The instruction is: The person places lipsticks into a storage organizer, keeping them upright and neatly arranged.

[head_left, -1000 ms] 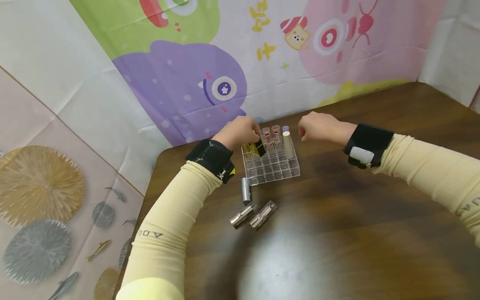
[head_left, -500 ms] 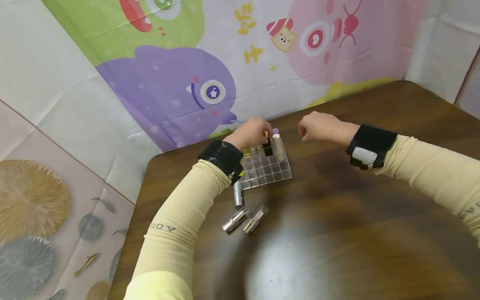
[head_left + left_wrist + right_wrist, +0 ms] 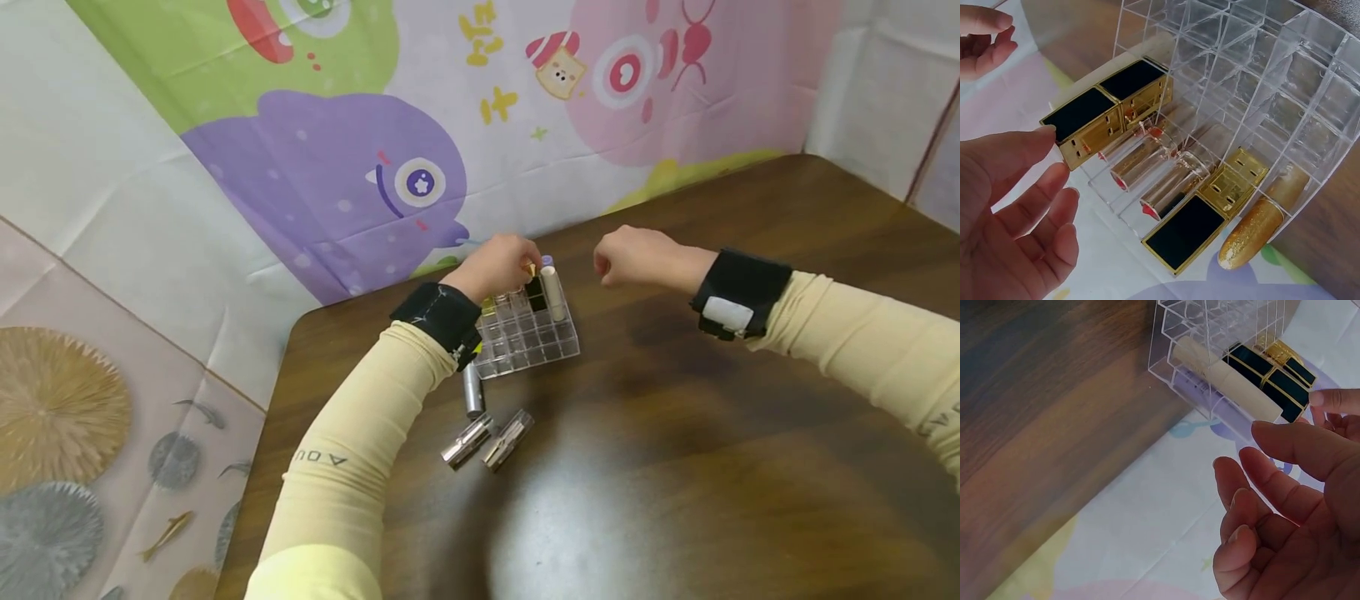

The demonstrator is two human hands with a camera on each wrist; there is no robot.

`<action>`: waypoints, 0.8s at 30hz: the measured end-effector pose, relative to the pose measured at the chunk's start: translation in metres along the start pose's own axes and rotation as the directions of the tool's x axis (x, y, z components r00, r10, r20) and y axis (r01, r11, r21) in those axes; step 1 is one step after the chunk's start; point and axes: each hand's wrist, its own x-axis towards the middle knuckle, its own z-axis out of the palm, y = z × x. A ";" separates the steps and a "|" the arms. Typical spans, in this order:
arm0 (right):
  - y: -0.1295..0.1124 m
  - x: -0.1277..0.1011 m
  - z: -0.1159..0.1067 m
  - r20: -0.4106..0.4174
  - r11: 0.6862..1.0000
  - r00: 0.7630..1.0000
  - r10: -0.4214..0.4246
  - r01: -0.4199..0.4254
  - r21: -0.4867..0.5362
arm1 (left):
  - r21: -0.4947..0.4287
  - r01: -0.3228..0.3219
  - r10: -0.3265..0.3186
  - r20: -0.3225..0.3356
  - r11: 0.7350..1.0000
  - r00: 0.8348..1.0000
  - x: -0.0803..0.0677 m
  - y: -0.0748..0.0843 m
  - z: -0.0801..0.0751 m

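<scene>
Inspecting: left hand [image 3: 498,265] sits over the back row of the clear organiser [image 3: 528,337], centre of the head frame; I judge the step in hand is seating lipsticks in its cells.
Left hand state: in the left wrist view the fingers [image 3: 1019,206] are relaxed and spread, holding nothing, just beside the black-and-gold square lipsticks [image 3: 1110,106].
Right hand state: right hand [image 3: 637,254] hovers right of the organiser, fingers [image 3: 1285,481] loosely curled, empty, near the cream tube [image 3: 1225,378].
Task items: three silver tubes [image 3: 480,425] lie on the table [image 3: 675,467], lower centre, apart from the organiser's near edge.
Occupied cells: a gold glitter tube [image 3: 1260,225] and two clear red-tipped tubes [image 3: 1147,162] stand in the back rows.
Advice: I would keep each tube upright, lower it square into one free cell, and steady the organiser with the idle hand.
Hidden: the head view covers the back row under the left hand; cell count unclear; organiser's far corner cut off in both wrist views.
</scene>
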 end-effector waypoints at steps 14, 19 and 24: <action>-0.004 0.001 0.002 0.019 1.000 1.000 0.013 -0.013 0.010 | -0.047 0.079 -0.083 -0.071 0.996 0.994 0.001 -0.005 0.004; -0.005 0.002 0.003 0.024 1.000 0.999 0.022 -0.022 0.010 | -0.037 0.109 -0.112 -0.077 0.993 0.991 0.000 -0.005 0.004; -0.009 0.004 0.010 0.027 1.000 1.000 0.002 -0.002 0.005 | -0.050 0.117 -0.121 -0.097 0.992 0.988 -0.002 -0.008 0.010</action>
